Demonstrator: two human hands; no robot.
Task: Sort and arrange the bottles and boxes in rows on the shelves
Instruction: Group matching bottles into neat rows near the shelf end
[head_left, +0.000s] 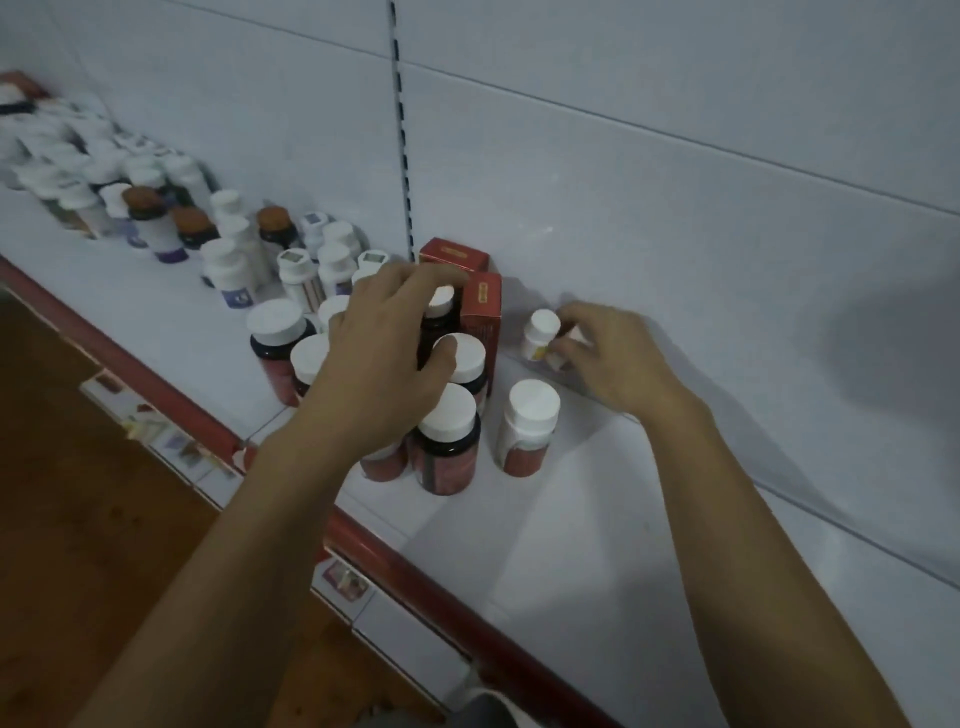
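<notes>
At frame centre the left hand (384, 353) curls round a dark bottle (439, 325) beside two red boxes (483, 312). Just right, the right hand (608, 358) pinches a small white bottle (540, 335) standing on the shelf (649, 519). More bottles (228, 260) crowd the upper left.

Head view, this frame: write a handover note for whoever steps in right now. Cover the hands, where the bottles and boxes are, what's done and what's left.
Left hand: grips a dark bottle beside the two red boxes.
Right hand: holds a small white bottle upright near the back wall.
Done: the bottles farther left stand in rough rows; white-capped dark bottles are clustered at the front.
Left: probably set down both held bottles, line up the lone red-labelled white bottle, and use the bare shelf to the right.
</notes>
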